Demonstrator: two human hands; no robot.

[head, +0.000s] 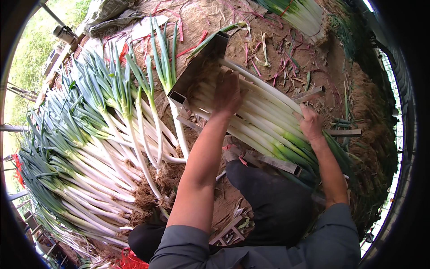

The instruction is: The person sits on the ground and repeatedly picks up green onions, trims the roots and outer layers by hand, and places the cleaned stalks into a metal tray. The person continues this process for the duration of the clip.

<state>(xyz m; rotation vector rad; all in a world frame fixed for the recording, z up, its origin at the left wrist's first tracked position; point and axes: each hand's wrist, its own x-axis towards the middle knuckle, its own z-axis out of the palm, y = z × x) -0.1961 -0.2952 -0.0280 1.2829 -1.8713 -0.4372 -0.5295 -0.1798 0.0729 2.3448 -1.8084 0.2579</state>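
Note:
A row of leeks (265,116) lies side by side in a metal frame, white shanks towards the upper left and green leaves towards the lower right. The frame's upright metal end plate (198,72) stands at their root ends. My left hand (229,91), slightly blurred, rests over the white shanks close to that plate; its fingertips are partly hidden. Along the far side of the row runs one leek (265,84), its root end by the plate. My right hand (309,121) grips this leek where its shank nears the green.
A large pile of loose leeks (100,161) with roots on covers the left. A tied leek bundle (302,16) lies at the top right. Pink and red strings (285,64) litter the earthy ground. Stacked leeks (373,111) line the right side. Metal bars (342,132) jut from the frame.

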